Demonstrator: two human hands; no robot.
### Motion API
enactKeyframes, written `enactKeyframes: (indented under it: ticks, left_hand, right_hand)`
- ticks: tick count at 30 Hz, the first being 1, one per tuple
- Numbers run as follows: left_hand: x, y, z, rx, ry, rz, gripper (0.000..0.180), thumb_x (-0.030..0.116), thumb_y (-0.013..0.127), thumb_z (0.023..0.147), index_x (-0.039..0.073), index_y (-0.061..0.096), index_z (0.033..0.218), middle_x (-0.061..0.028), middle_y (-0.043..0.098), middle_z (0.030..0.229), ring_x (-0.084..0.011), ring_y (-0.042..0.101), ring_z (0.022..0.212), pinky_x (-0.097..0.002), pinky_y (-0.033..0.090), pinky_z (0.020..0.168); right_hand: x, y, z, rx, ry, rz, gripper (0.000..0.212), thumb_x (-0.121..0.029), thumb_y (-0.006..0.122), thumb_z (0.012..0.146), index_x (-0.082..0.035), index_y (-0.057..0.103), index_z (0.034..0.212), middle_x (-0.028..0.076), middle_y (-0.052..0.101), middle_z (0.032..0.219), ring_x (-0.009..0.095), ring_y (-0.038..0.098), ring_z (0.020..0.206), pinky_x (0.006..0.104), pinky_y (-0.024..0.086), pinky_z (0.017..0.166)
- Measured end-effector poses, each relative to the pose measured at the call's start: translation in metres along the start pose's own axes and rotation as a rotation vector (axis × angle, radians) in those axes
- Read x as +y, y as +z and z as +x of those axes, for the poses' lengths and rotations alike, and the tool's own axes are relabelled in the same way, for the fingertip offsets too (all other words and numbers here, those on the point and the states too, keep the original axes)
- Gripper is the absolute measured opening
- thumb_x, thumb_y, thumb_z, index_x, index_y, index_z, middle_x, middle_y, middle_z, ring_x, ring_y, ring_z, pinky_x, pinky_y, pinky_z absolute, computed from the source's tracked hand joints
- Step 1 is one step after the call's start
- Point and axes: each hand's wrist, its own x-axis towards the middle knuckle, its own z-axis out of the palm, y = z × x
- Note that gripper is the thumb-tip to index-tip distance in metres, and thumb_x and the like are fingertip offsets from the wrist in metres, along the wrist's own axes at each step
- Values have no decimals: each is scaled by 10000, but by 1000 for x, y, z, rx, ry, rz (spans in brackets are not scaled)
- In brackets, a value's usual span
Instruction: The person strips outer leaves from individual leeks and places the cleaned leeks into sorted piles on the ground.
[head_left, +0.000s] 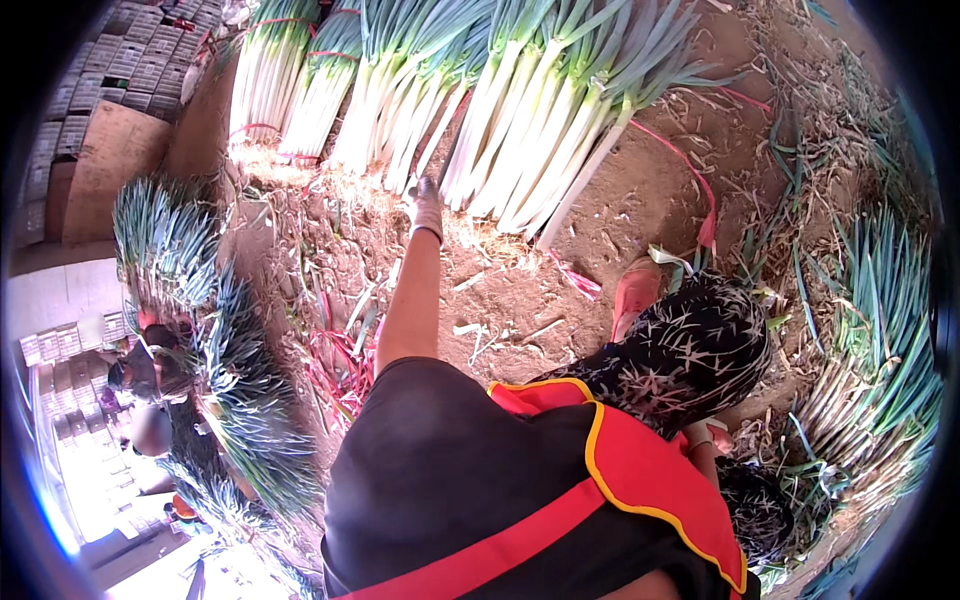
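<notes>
My left hand [427, 207], in a pale glove with greyish fingertips, reaches to the root ends of a row of long green onions [540, 140]. Its fingers look closed. A thin dark strip [457, 135] runs from the fingertips between the white stalks; what it is I cannot make out. Loose stalks fan out to the right of this hand, while tied bundles [270, 85] lie to its left. Beside my knee, my right hand [704, 434] is mostly hidden behind the red apron and patterned trousers, so its fingers do not show.
Red ties [340, 365] lie in a tangle on the dirt floor, left of my arm. More onions are heaped at the left [245, 390] and right [870, 340]. Leaf scraps litter the ground. Other people [150, 365] are beyond the left heap, near stacked crates [130, 50].
</notes>
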Motion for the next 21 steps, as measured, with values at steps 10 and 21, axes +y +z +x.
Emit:
enactKeyframes:
  ticks: [10,21]
  left_hand:
    - [61,21,-60,-477,422,1388,544,421,147,1010,186,376,1443,35,337,1505,-292,261,1411,-673,20,1114]
    - [34,71,-173,-426,231,92,505,387,220,997,164,403,1412,20,391,1398,-261,324,1309,-599,109,1035]
  right_hand:
    - [-11,25,3,-76,-43,46,427,-394,651,768,-44,651,1013,166,653,1064,311,617,993,491,443,884]
    - [-42,97,77,-4,-339,-156,742,-641,523,806,-41,554,1241,127,584,1268,287,539,1185,520,251,1105]
